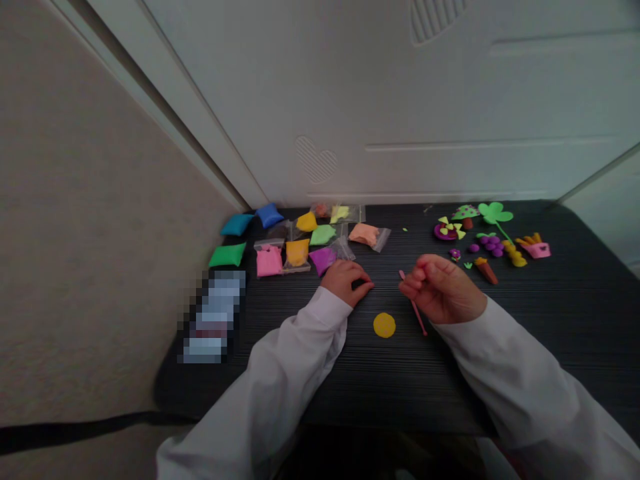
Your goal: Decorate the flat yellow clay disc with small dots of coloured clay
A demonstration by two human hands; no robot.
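My left hand (346,281) rests on the dark table just in front of the purple clay packet (323,259). Its fingers are curled, with thumb and forefinger tips brought together; anything between them is too small to see. My right hand (447,290) is raised a little above the table, palm turned inward, its fingertips pinched together. Whatever that pinch holds, if anything, I cannot make out. Between the hands lies a flat yellow clay disc (385,325). A thin pink modelling stick (419,318) lies partly under my right hand.
Several clay packets, including a pink one (269,261) and a green one (227,255), lie at the back left. A blurred phone (213,320) is at the left edge. Small clay models, among them a green flower (495,213) and purple grapes (493,246), stand back right. A white panel (350,100) rises behind.
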